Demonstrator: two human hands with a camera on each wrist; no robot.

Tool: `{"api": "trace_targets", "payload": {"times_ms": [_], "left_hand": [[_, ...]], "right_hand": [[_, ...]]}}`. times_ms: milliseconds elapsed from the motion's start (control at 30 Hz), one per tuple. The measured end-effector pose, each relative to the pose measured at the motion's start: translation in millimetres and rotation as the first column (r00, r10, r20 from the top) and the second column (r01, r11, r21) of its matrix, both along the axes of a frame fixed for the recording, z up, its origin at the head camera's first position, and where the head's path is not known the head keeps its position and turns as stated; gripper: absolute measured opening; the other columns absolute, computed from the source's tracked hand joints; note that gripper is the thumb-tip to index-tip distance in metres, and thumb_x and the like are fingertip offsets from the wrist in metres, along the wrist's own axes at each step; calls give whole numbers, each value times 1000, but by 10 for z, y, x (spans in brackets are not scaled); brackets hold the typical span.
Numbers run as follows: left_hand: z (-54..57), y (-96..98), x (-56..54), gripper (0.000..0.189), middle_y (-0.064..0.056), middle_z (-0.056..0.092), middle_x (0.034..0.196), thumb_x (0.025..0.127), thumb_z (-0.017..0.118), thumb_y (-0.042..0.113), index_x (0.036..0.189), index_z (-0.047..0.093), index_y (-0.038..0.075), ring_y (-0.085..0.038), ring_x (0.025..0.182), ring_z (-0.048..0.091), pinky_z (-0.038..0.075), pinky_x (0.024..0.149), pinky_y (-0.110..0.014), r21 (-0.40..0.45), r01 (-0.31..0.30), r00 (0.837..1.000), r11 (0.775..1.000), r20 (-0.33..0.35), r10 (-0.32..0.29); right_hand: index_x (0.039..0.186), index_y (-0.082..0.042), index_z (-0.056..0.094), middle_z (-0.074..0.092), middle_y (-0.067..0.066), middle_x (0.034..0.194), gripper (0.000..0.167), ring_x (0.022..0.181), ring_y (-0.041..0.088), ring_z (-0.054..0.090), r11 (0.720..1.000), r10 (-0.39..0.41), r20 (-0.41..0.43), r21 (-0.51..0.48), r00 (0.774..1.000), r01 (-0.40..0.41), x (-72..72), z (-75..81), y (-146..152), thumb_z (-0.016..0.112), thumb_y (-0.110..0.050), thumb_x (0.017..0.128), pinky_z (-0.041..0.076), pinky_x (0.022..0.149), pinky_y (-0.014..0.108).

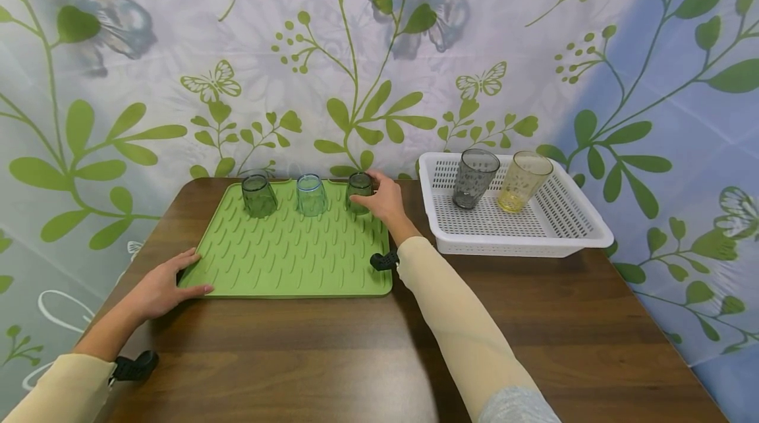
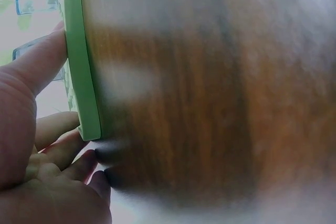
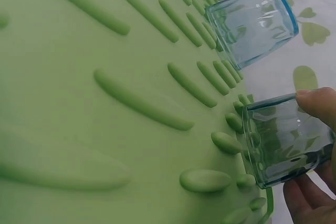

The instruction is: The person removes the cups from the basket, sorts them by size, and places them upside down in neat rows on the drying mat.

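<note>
Near the right end of the green ribbed drying mat (image 1: 284, 258), my right hand (image 1: 385, 197) grips a smoky-grey glass (image 1: 358, 194) between thumb and fingers. That glass is upside down, its mouth at the mat's back edge. To its left stand an upturned blue-tinted glass (image 1: 311, 196) and an upturned dark grey glass (image 1: 258, 196). My left hand (image 1: 163, 286) rests at the mat's front left corner. Its thumb touches the front edge, and its fingers (image 2: 58, 145) spread along the left side.
A white perforated basket (image 1: 516, 242) sits on the wooden table (image 1: 308, 357) to the right of the mat. Leaning inside are a tall grey glass (image 1: 472, 179) and a tall yellow-tinted glass (image 1: 523, 182). A leaf-patterned curtain (image 1: 379, 60) hangs close behind the table.
</note>
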State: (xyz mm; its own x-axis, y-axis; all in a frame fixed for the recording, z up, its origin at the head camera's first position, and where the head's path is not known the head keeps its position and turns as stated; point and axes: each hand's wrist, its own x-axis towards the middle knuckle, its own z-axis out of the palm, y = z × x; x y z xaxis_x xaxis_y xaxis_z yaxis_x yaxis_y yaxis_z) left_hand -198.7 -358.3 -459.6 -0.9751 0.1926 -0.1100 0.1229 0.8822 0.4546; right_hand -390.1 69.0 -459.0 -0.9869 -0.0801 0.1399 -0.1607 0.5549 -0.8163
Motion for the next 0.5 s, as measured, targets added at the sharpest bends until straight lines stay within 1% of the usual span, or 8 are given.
{"api": "trace_targets", "payload": {"times_ms": [167, 267, 367, 500], "left_hand": [[0, 6, 2, 97, -40, 27, 158, 90, 77, 46, 152, 34, -16, -63, 140, 29, 34, 105, -75, 3, -1, 1000, 1000, 1, 1], [0, 5, 1, 97, -40, 26, 158, 90, 77, 46, 152, 34, -16, -63, 140, 29, 34, 105, -75, 2, -2, 1000, 1000, 1, 2], [-1, -2, -5, 97, -40, 26, 158, 90, 77, 45, 152, 34, -16, -64, 140, 29, 34, 105, -75, 0, -1, 1000, 1000, 1, 1], [-1, -8, -11, 97, -40, 27, 158, 91, 76, 46, 152, 34, -16, -63, 140, 29, 34, 105, -75, -7, -2, 1000, 1000, 0, 2]], "right_hand": [[151, -13, 51, 57, 8, 148, 75, 133, 31, 57, 1000, -3, 13, -24, 1000, 3, 12, 2, -11, 85, -31, 86, 54, 105, 49], [149, -15, 53, 57, 8, 148, 73, 132, 31, 57, 1000, -7, 14, -28, 1000, 8, 17, 5, -14, 85, -31, 86, 54, 105, 48], [147, -17, 54, 59, 7, 145, 71, 132, 30, 58, 1000, -11, 14, -27, 1000, 11, 20, 4, -9, 85, -32, 85, 55, 104, 48], [148, -18, 54, 58, 7, 147, 72, 132, 29, 58, 999, -22, 20, -24, 1000, 22, 19, -4, -6, 85, -35, 85, 55, 103, 48]]}}
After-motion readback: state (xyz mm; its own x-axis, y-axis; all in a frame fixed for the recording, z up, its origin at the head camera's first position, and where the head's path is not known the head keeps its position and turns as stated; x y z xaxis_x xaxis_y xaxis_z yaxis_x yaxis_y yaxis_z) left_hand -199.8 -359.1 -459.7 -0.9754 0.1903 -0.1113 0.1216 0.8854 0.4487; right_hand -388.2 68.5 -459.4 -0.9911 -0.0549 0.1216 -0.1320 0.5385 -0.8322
